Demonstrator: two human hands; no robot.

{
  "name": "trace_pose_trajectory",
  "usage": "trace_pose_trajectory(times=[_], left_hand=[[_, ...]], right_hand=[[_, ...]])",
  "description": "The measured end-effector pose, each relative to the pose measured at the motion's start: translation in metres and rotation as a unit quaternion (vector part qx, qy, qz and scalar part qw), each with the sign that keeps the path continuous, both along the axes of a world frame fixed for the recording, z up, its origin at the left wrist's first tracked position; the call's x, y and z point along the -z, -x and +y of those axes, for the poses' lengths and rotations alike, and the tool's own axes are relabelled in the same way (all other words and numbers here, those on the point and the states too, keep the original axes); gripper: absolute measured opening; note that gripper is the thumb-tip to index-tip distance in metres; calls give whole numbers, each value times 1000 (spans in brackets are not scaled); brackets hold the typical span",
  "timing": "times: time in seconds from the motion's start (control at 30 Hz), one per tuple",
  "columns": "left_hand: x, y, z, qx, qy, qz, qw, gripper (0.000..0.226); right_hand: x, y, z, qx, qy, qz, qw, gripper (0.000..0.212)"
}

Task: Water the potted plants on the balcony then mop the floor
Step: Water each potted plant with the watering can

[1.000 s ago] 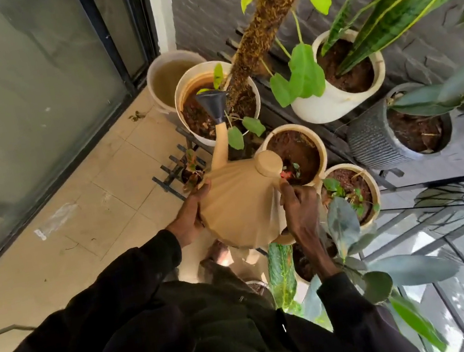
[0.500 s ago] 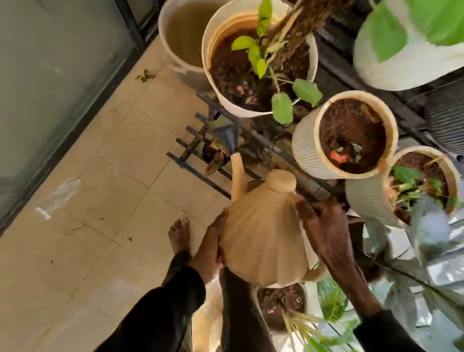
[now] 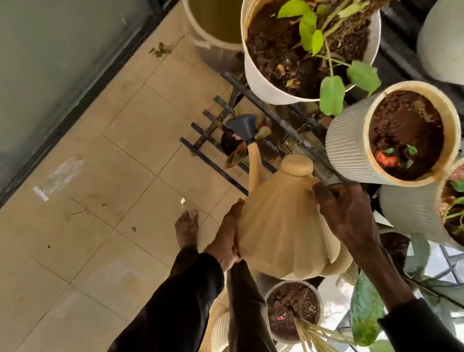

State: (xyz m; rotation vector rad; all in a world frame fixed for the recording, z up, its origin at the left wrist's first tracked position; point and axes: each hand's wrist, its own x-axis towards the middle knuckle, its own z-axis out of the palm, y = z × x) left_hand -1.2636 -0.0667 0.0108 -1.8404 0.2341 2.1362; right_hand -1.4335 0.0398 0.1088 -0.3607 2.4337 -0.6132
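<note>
Watering can (image 3: 283,228), tan and ridged, was held at the middle of the view above the tiled floor (image 3: 92,216). Its spout was tipped toward twelve o'clock, and its dark rose (image 3: 242,126) was set over a small plant (image 3: 231,145) low in the metal rack (image 3: 205,137).

At far left a glass door (image 3: 18,58) was seen. A bare foot (image 3: 187,227) was planted on the tiles at nine o'clock of the can. The left grip (image 3: 229,238) was laid flat on the can's nine o'clock side, fingers straight, steadying rather than clasping. The right grip (image 3: 346,214) was curled round the can's three o'clock side, where the handle was mostly hidden. A bucket (image 3: 201,41) and a large white pot (image 3: 261,83) stood at twelve to one o'clock. A ribbed pot (image 3: 347,149) stood just beside the can's lid at two o'clock.

Whether water was running could not be told. It was judged that a tilt made too fast could send water past the small plant and through the rack's slats. The tiles would then be wetted near the bare foot, and a slip invited. The ribbed pot could also be knocked if the can were swung toward three o'clock.
</note>
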Motion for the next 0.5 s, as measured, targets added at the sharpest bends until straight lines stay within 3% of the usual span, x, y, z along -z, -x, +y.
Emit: trace_pose_trajectory(times=[0.5], left_hand=[[15, -8, -5, -2, -9, -23, 1000, 43]], right_hand=[[19, -10, 5, 45, -15, -16, 999, 57]])
